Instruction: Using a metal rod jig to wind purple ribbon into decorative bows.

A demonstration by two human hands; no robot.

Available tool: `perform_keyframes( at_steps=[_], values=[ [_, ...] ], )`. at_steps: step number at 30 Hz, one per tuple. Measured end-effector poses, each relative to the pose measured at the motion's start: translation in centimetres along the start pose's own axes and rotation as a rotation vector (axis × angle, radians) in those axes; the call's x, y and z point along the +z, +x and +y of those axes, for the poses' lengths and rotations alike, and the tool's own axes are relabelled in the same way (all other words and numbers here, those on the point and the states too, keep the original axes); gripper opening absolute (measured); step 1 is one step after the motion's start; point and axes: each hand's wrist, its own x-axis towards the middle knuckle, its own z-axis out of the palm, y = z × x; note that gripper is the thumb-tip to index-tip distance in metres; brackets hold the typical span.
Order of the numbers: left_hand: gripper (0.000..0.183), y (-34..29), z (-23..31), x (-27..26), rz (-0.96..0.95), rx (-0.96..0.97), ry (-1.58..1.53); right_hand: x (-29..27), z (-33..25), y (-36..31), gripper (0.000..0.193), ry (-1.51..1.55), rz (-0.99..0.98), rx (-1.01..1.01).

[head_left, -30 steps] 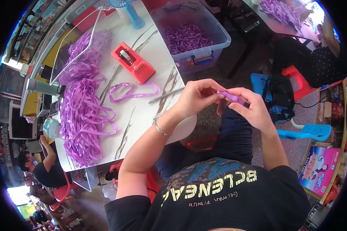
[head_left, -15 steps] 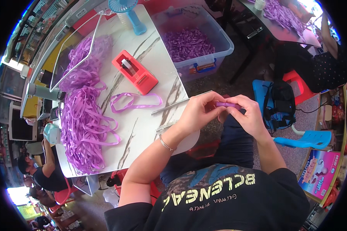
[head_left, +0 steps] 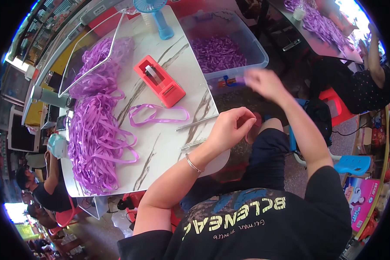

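Note:
My left hand (head_left: pixel 232 126) hovers off the right edge of the table, loosely curled, thumb and forefinger a little apart, nothing visible between them. Reaching out beside the near wall of a clear plastic bin (head_left: pixel 258 65), my right hand (head_left: pixel 266 84) is blurred by motion; a smear of purple at its fingertips looks like the small folded purple ribbon. Many such purple ribbon pieces (head_left: pixel 219 53) fill the bottom of the bin. On the table a single purple ribbon loop (head_left: pixel 158 116) lies near a red tape dispenser (head_left: pixel 160 81).
A large heap of purple ribbon loops (head_left: pixel 93 147) covers the left of the marble-patterned table (head_left: pixel 145 173). Thin metal strips (head_left: pixel 197 123) stick out at the table's right edge. A blue fan (head_left: pixel 160 21) stands at the far end. Other people sit at the left and far right.
My right hand has parted from the left and swung up and away toward the bin, apparently with the folded ribbon. My left hand stays near its place, its fingers loosened.

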Motion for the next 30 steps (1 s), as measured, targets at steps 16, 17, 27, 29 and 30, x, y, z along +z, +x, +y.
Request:
perform_keyframes(
  at_steps=[16,17,27,29,30],
  values=[
    [0.013,-1.5,4.6,-3.4,-0.074,0.088,-0.221,2.4,-4.1,-4.7,0.015,0.79,0.128,-0.133],
    [0.013,-1.7,5.3,-4.9,-0.041,0.143,-0.015,2.6,-3.3,-5.8,0.013,0.821,0.131,-0.067],
    [0.022,-8.3,0.2,-21.3,0.511,-0.092,1.265,4.8,3.4,-13.6,0.018,0.8,0.101,0.269],
    [0.021,-8.1,-0.8,-21.8,0.487,-0.153,1.264,4.7,3.3,-13.8,0.017,0.786,0.095,0.257],
    [0.02,-8.1,-1.2,-22.1,0.462,-0.217,1.263,4.8,3.0,-13.8,0.018,0.775,0.091,0.234]
  ],
)
